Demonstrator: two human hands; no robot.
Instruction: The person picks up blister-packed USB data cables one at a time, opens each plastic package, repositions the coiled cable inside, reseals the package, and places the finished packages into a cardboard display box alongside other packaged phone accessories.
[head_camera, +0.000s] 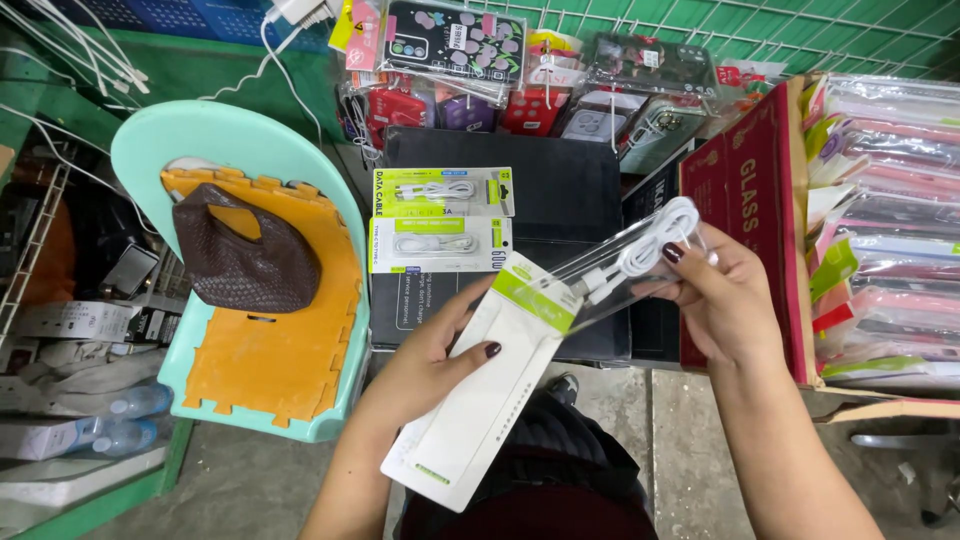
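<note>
Crowded stall floor, hung with phone cases (455, 40) on a green wire grid and flanked by a mint plastic chair (235, 145) bearing a brown woven bag (240, 255). Held the white cable pack (500, 375) slantwise above the lap, long axis running lower-left to upper-right. Left hand (435, 355) closed on the card near its middle; right hand (715, 295) pinched the clear upper end by the coiled white cable (655, 240). Lay just below two similar packs (440, 220) on a black box (560, 190).

Red box (745, 190) blocks right; open twd chair (250, 290) left.
</note>
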